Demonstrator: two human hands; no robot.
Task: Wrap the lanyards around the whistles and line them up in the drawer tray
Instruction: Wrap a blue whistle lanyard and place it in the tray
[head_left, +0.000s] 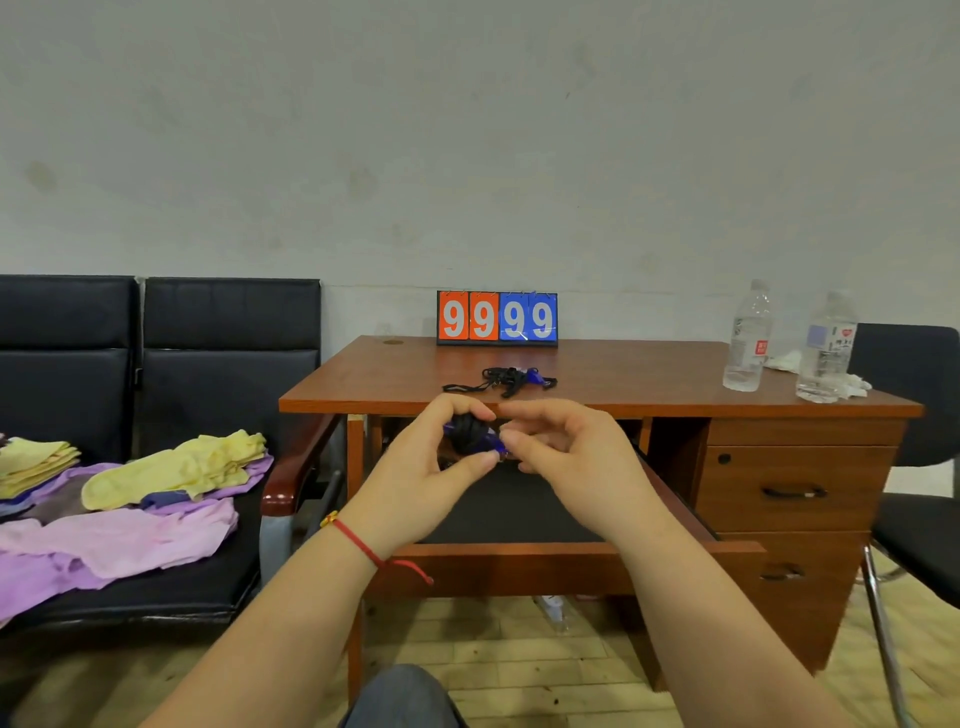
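Both hands meet over the open drawer tray (519, 512): left hand (431, 457) grip curled round a blue whistle (475, 434) wound in black lanyard; right hand (566, 447) pinches beside it, contents unclear. Keep cord taut, tuck the end. Unwrapped whistles (511, 379) beyond, on table (623, 374).

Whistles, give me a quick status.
Left hand grips wrapped blue whistle; right hand pinches at it. Tangled whistle waits on desk. Open drawer below, unobstructed.

I've got a blue whistle (474, 436) mid-frame, black lanyard (466, 427) bundled round it. Above it on the desktop lies another blue whistle (535, 376) in a loose black cord tangle (498, 378), possibly several. The drawer tray (511, 506) sits open below centre.
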